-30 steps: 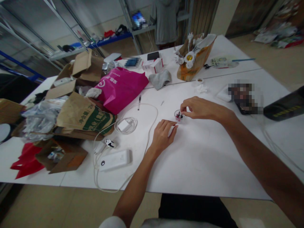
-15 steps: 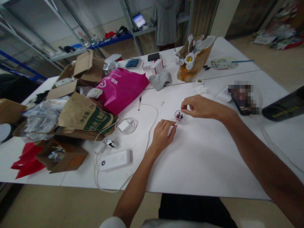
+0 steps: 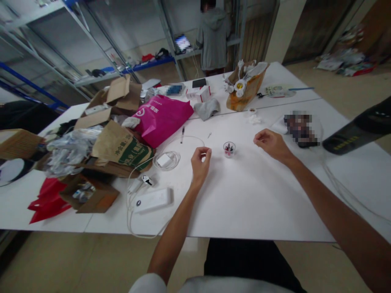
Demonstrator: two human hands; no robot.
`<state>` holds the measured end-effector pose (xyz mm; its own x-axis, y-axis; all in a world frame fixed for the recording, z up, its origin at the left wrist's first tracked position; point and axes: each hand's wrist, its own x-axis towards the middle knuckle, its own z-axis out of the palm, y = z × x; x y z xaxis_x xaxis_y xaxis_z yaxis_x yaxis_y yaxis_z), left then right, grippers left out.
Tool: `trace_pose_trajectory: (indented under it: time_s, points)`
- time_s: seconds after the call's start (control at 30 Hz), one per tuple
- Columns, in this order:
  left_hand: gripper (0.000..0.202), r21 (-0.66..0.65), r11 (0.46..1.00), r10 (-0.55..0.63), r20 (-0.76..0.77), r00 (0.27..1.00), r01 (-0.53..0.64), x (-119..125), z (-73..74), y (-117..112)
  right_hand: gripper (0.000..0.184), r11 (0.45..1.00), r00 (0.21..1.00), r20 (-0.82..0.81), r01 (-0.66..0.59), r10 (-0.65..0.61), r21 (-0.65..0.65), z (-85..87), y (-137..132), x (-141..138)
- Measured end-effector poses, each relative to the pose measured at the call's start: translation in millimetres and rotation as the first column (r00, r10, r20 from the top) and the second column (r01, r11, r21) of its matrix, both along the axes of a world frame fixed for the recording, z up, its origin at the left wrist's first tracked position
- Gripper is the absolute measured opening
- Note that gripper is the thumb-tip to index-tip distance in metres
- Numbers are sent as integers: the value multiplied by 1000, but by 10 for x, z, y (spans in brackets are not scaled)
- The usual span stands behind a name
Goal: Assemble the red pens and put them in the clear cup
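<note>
A small clear cup (image 3: pixel 229 150) with several tiny red and dark pieces inside stands upright on the white table, between my two hands. To its left and apart from it, my left hand (image 3: pixel 200 165) is raised with loosely curled fingers and a gap beside the thumb; I see nothing in it. On the cup's right, my right hand (image 3: pixel 273 145) hovers with thumb and fingertips drawn together. Whether those fingertips hold anything is too small to tell. A tiny metallic piece (image 3: pixel 209 135) lies beyond the cup, and a pen (image 3: pixel 182 135) lies farther left.
Left are a charger with coiled cable (image 3: pixel 165 160), a white power bank (image 3: pixel 152 200), a pink bag (image 3: pixel 165 116) and cardboard boxes (image 3: pixel 97 199). A dark bottle (image 3: pixel 357 130) and a phone (image 3: pixel 302 126) are at right. Behind the table, a person (image 3: pixel 214 40) stands near shelves.
Both hands have moved away from the cup, the left one leftward and the right one rightward. The cup stays on the table. The head view has shifted slightly.
</note>
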<state>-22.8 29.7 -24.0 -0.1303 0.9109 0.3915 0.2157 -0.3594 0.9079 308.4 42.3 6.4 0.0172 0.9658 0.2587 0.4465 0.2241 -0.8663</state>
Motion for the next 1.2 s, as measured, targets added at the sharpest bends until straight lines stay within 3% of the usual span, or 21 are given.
trace_pose_trajectory:
  time_s: [0.2, 0.4, 0.67, 1.2]
  points:
    - [26, -79, 997, 10, 167, 986, 3, -59, -161, 115, 24, 989, 956, -251, 144, -150, -43, -459, -184, 243]
    - [26, -144, 990, 51, 323, 945, -4, -89, -251, 161, 28, 962, 820, -514, 271, -250, -35, -673, -77, 314]
    - [20, -179, 984, 77, 446, 892, 5, -86, -256, 162, 24, 968, 747, -625, 245, -227, -59, -613, -84, 254]
    - [19, -253, 951, 40, 670, 741, 177, -40, -89, 78, 26, 984, 723, -670, 163, -170, -74, -523, -144, 244]
